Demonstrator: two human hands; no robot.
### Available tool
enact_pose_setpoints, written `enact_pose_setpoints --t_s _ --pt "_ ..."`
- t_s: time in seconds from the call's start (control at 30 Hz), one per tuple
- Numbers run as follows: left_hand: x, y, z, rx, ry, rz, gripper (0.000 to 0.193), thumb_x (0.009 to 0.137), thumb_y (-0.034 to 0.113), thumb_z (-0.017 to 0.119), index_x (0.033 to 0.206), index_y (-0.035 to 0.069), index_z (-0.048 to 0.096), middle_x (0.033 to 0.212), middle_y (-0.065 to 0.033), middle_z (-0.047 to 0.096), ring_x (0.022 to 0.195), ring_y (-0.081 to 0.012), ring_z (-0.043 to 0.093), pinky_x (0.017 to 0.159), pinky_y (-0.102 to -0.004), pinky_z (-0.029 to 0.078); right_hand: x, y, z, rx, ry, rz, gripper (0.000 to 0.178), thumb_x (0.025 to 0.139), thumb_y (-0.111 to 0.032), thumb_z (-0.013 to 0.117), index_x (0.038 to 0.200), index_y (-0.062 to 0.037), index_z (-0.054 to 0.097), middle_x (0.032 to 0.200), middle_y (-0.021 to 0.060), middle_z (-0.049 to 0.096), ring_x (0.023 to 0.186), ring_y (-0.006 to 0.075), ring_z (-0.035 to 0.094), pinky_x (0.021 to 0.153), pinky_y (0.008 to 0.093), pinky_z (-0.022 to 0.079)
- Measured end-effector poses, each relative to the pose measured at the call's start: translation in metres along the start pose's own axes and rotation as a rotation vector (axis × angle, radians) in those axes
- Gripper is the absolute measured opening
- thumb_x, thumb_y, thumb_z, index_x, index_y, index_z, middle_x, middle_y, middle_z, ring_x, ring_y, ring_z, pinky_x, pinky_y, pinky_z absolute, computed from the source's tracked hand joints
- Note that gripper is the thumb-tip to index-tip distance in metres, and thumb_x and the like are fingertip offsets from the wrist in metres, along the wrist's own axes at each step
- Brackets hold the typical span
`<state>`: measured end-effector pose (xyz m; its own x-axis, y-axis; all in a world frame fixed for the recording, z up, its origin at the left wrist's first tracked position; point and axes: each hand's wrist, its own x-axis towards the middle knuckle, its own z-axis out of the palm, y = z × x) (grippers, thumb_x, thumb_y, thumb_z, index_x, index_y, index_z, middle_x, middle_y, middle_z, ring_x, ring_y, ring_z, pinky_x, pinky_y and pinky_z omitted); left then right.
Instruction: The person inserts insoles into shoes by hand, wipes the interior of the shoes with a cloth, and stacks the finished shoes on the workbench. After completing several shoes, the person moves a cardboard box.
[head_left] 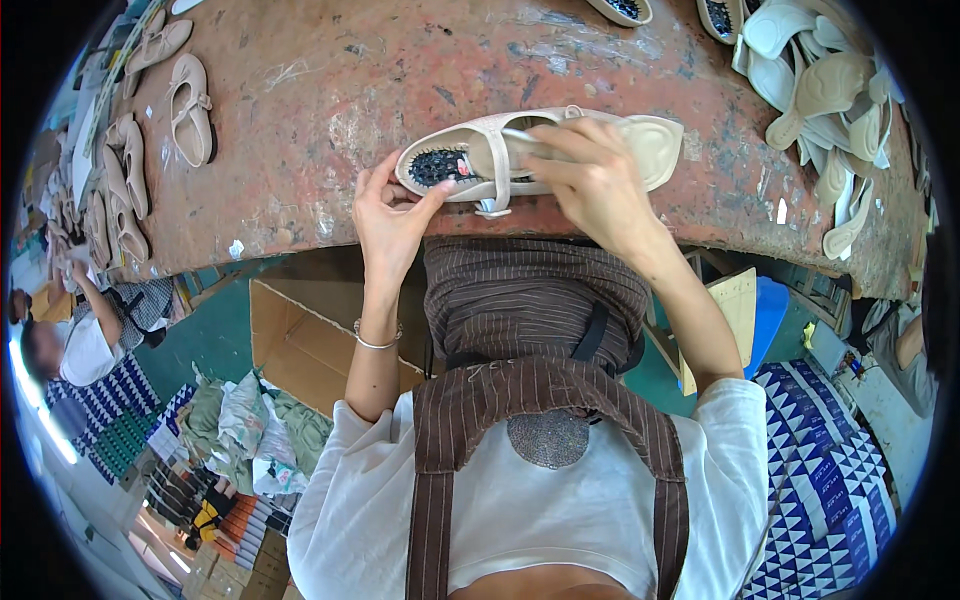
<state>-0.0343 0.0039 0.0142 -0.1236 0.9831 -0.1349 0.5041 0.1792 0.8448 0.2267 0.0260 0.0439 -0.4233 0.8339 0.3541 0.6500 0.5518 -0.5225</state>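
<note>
A beige strap shoe (487,190) lies sideways near the table's front edge, its heel end to the left. My left hand (388,215) grips that heel end, thumb on the near rim and fingers round the back. Inside the heel shows a dark, shiny patch with a small red mark. My right hand (595,175) is closed over the opening just right of the strap. A slim white-tipped thing (517,134) sticks out from its fingers; what it is I cannot make out. Right of this hand a smooth beige piece (652,150) shows at the toe end.
Several beige insoles (835,85) are heaped at the table's right. Finished-looking beige shoes (190,110) stand along the left, and two shoe ends (625,10) show at the far edge. An open cardboard box (300,335) sits below the table; another person (85,340) is at the left.
</note>
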Motion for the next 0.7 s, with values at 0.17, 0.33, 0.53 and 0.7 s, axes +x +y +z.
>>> enact_pose_setpoints --t_s 0.17,0.33,0.53,0.7 --pt "0.001 0.008 0.001 -0.168 -0.053 -0.038 0.071 0.064 0.006 0.091 0.126 -0.008 0.059 0.107 -0.0087 0.054 0.084 -0.0135 0.067 0.071 -0.0257 0.061 0.018 -0.012 0.036 0.233 0.01 0.049 0.017 0.07 -0.001 0.07 0.086 -0.0036 0.075 0.096 0.0085 0.071 0.092 0.0265 0.065 0.083 0.0398 0.052" --pt "0.005 0.003 0.0 -0.241 -0.038 -0.021 0.066 0.066 0.007 0.091 0.122 -0.008 0.06 0.111 -0.0091 0.054 0.084 -0.0128 0.067 0.069 -0.0259 0.061 0.032 -0.017 0.046 0.338 -0.086 0.085 0.017 0.07 0.002 0.07 0.087 -0.0022 0.075 0.086 0.0095 0.07 0.089 0.0277 0.066 0.079 0.0381 0.055" --pt "0.015 0.001 0.011 -0.434 0.041 -0.21 0.03 0.082 0.009 0.08 0.103 -0.006 0.065 0.077 -0.0052 0.065 0.062 -0.0065 0.062 0.049 -0.0214 0.053 0.031 -0.02 0.055 0.318 -0.154 0.145 0.016 0.07 0.002 0.068 0.085 -0.0008 0.074 0.087 0.0106 0.072 0.092 0.0278 0.067 0.083 0.0363 0.056" --pt "0.022 0.002 0.01 -0.443 0.079 -0.269 0.013 0.09 0.007 0.07 0.092 -0.006 0.066 0.069 -0.0032 0.064 0.052 -0.0036 0.055 0.038 -0.022 0.046 0.027 -0.025 0.054 0.11 -0.275 -0.023 0.026 0.074 -0.003 0.065 0.099 0.0019 0.072 0.123 0.0132 0.066 0.121 0.028 0.056 0.102 0.0412 0.047"
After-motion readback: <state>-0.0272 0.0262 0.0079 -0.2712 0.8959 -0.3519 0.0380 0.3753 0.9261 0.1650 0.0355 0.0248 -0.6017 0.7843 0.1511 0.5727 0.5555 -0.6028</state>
